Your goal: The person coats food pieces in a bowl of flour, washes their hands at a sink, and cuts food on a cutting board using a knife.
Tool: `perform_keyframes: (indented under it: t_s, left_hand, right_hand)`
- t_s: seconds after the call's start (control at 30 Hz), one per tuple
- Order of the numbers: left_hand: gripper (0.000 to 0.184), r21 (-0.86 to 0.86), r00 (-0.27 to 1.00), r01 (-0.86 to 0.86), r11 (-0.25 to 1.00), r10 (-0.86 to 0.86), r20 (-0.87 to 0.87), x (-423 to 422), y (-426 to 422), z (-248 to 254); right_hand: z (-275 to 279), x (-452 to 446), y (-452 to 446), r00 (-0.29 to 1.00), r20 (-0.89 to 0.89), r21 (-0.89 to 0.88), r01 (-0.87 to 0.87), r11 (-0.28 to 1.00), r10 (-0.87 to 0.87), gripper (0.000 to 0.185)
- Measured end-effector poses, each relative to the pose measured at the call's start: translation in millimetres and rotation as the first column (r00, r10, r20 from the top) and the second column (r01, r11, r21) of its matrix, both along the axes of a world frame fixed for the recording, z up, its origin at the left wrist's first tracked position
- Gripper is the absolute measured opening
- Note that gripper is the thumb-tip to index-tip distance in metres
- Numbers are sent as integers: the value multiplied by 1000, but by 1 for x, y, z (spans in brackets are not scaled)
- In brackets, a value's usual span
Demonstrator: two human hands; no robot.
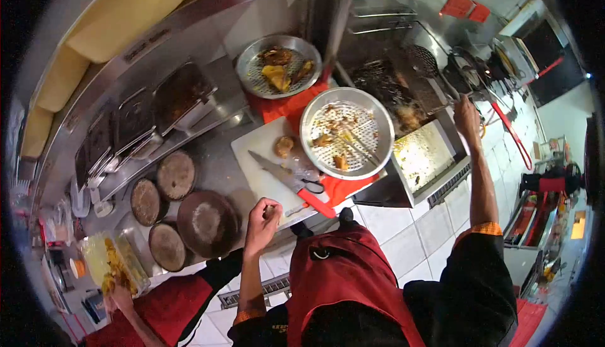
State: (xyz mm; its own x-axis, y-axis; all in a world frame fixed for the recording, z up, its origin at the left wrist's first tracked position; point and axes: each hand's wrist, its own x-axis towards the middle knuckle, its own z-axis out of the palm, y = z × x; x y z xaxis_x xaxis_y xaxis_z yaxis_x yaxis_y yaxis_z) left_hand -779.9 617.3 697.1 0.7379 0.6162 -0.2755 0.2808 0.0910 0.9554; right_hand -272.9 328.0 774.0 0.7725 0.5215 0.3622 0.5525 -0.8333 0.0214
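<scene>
My right hand (467, 117) is closed around the metal handle of a mesh skimmer (422, 61), held over the fryer (384, 76), where dark oil bubbles around some food. Curled into a fist, my left hand (263, 219) hovers by the near edge of the white cutting board (252, 158); whatever it may hold is hidden. On that board lie a knife (283, 175) with a red handle, black-handled scissors (313, 187) and a brown piece of food (283, 146). Beside it, a perforated metal pan (307, 123) contains tongs (360, 147) and fried bits.
Another perforated pan (242, 73) with fried pieces stands behind. Several round brown plates (208, 224) and metal food trays (179, 98) occupy the left counter. At lower left, a co-worker's hand (120, 300) reaches into a clear container (94, 255) of yellow food. A red-handled utensil (510, 129) sticks out right.
</scene>
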Motion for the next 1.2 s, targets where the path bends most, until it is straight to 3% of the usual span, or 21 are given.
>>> perform_keyframes:
  t_s: [0.07, 0.13, 0.2, 0.27, 0.33, 0.4, 0.47, 0.57, 0.67, 0.83, 0.93, 1.0, 1.17, 1.2]
  left_hand:
    - [9, -25, 998, -21, 999, 23, 61, 12, -8, -13]
    - [10, -123, 999, -40, 992, 39, -9, 14, -15, -15]
    - [11, -136, 988, -138, 981, 126, -93, 14, -27, -22]
    - [11, -207, 986, -163, 965, 156, -52, 13, -39, -21]
    - [15, -211, 964, -255, 944, 230, -136, 19, -51, -22]
    - [16, -198, 941, -327, 924, 297, -163, 26, -63, -25]
    - [15, -310, 929, -371, 875, 350, -122, 32, -76, -29]
    - [14, -272, 911, -413, 869, 391, -134, 40, -105, -28]
    - [14, -226, 899, -433, 873, 401, -175, 46, -131, -20]
    - [16, -212, 884, -460, 862, 425, -193, 58, -163, -19]
    - [17, -213, 868, -492, 844, 455, -200, 61, -169, -20]
    - [16, -198, 857, -509, 838, 471, -210, 63, -173, -17]
    - [14, -184, 832, -539, 822, 485, -270, 62, -182, -11]
    - [14, -191, 830, -542, 818, 486, -273, 61, -183, -13]
  right_hand:
    - [25, -39, -1, 998, 43, 48, 53, 997, -55, 30]
    - [45, -78, -14, 977, 213, 169, -23, 985, -13, 35]
    - [68, -121, -35, 998, -28, 280, 69, 958, -63, 42]
    - [70, -147, -60, 994, -108, 258, 10, 966, 18, 47]
    - [51, -165, -84, 960, -274, 168, -16, 986, 62, 49]
    - [28, -165, -91, 944, -288, 62, -147, 987, 159, 52]
    - [-12, -142, -100, 947, -270, -42, -192, 980, 174, 53]
    - [-75, -85, -113, 959, -225, -21, -184, 983, 175, 53]
    - [-93, -44, -117, 955, -239, -7, -184, 983, 177, 54]
    - [-134, 10, -123, 971, -130, -182, -221, 958, 199, 61]
    - [-154, 42, -126, 990, -54, -273, -139, 952, 129, 59]
    - [-151, 66, -124, 973, -201, -230, -156, 961, 110, 46]
    - [-132, 114, -111, 816, -576, -138, -161, 977, 53, 37]
    - [-138, 129, -109, 811, -584, -165, -133, 977, 12, 34]
